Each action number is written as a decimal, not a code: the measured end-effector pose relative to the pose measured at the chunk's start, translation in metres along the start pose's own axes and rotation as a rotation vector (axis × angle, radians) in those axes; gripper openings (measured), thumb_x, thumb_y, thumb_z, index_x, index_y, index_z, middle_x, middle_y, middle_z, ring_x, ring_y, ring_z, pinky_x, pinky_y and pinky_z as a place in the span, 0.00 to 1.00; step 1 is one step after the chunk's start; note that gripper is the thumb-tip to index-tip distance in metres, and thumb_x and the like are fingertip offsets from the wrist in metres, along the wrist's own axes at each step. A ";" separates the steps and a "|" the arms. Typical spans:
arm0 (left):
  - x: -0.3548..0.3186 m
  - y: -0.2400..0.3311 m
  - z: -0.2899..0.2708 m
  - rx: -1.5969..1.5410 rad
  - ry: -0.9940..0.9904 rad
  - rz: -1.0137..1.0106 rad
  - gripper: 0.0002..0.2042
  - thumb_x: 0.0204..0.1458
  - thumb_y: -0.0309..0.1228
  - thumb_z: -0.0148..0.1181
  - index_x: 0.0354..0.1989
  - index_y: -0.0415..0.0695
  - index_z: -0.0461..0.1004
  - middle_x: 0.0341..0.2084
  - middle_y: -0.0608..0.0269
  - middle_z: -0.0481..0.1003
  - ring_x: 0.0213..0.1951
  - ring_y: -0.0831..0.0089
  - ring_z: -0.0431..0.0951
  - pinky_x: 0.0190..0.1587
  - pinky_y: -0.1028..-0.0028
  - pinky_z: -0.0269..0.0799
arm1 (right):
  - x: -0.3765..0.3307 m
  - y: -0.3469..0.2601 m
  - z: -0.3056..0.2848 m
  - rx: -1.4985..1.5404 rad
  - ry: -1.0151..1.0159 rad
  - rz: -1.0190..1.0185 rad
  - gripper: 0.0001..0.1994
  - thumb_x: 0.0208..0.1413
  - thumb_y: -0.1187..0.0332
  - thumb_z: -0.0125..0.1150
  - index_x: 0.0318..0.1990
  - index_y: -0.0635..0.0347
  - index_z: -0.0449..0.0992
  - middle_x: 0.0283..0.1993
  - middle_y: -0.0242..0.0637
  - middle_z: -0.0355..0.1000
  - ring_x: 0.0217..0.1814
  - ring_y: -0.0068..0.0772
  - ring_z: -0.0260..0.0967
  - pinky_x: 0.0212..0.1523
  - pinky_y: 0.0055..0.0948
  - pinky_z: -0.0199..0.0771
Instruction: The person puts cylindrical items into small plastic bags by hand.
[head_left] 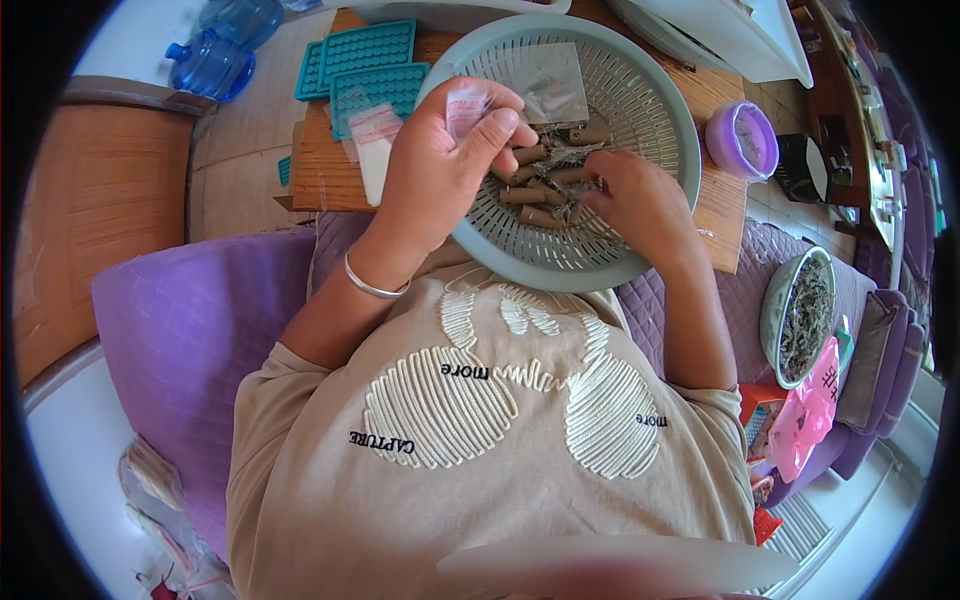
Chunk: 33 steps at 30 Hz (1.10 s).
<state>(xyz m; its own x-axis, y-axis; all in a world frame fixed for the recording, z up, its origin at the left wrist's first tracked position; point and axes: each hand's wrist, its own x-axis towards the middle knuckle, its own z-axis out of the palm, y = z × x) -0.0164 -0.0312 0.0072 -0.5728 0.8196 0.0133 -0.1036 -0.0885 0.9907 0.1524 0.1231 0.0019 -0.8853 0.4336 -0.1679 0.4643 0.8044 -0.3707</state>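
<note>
My left hand (435, 155) is raised over the left rim of a grey-green slotted plastic basket (690, 130). Between its thumb and curled fingers is a small clear plastic bag (466, 108) with red print. Inside the basket lie several short brown rolls (540, 217), mixed with wispy grey dried strands. My right hand (645, 205) reaches down among them from the right, fingers bent and closed; what they grip is hidden. A larger clear plastic sheet or bag (548, 88) lies against the basket's far side.
Left of the basket are teal moulded trays (365, 45) and more small bags (375, 140) on the wooden table (312, 165). A purple tub (742, 140) stands at right. Farther right, a bowl of dried strands (805, 310) sits on the sofa beside a pink bag (808, 410).
</note>
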 end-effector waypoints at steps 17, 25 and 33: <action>-0.013 -0.004 0.028 -0.164 -0.115 -0.027 0.24 0.55 0.36 0.65 0.55 0.41 0.62 0.44 0.57 0.74 0.35 0.75 0.76 0.39 0.79 0.75 | -0.007 -0.025 -0.025 1.353 0.297 0.019 0.06 0.58 0.71 0.64 0.37 0.64 0.74 0.32 0.29 0.73 0.31 0.15 0.68 0.33 0.15 0.70; -0.002 0.014 0.023 -0.432 0.095 -0.100 0.14 0.53 0.23 0.64 0.45 0.41 0.67 0.33 0.60 0.76 0.28 0.78 0.76 0.25 0.82 0.64 | -0.005 -0.016 -0.010 1.467 0.260 -0.187 0.12 0.59 0.70 0.63 0.49 0.64 0.75 0.40 0.30 0.74 0.37 0.17 0.69 0.36 0.18 0.69; 0.004 0.021 0.013 -0.739 -0.001 -0.196 0.13 0.54 0.23 0.63 0.45 0.40 0.67 0.30 0.58 0.76 0.24 0.80 0.72 0.23 0.82 0.62 | 0.003 -0.035 0.001 0.857 0.305 -0.220 0.25 0.48 0.69 0.72 0.55 0.61 0.73 0.47 0.34 0.70 0.42 0.24 0.67 0.37 0.21 0.68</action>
<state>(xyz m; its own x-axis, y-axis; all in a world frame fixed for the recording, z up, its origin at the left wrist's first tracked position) -0.0105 -0.0229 0.0300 -0.4873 0.8597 -0.1530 -0.7208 -0.2970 0.6263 0.1331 0.0956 0.0135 -0.8498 0.4924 0.1882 0.0020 0.3601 -0.9329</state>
